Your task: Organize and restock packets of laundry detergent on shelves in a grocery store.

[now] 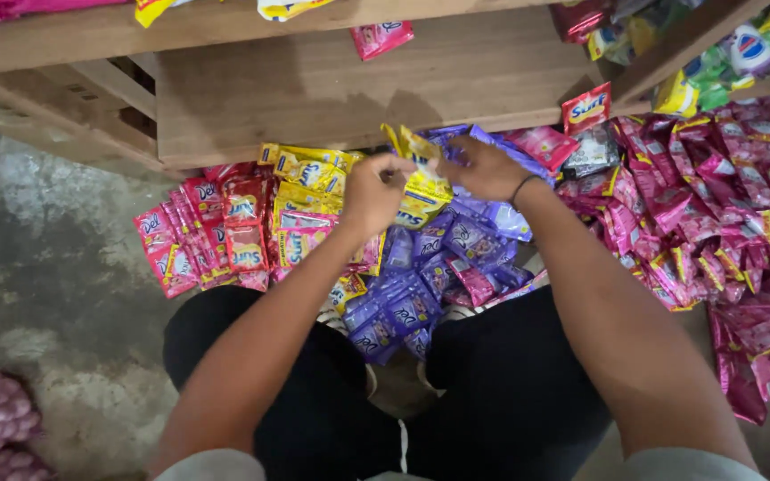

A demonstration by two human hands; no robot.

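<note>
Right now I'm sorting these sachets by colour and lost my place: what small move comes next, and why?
Probably lay the yellow sachet strip, pinched between the left hand and right hand, onto the yellow pile to its left. The colours match, whereas purple sachets lie directly beneath it.

arms: bare to above the elbows | sleeves: pale grey short sleeves at both upper arms | wrist: thin dark band [522,188] just behind the right hand [485,169] | legs: black trousers [331,392] below the hands | left hand [374,191]: no rings or band
</note>
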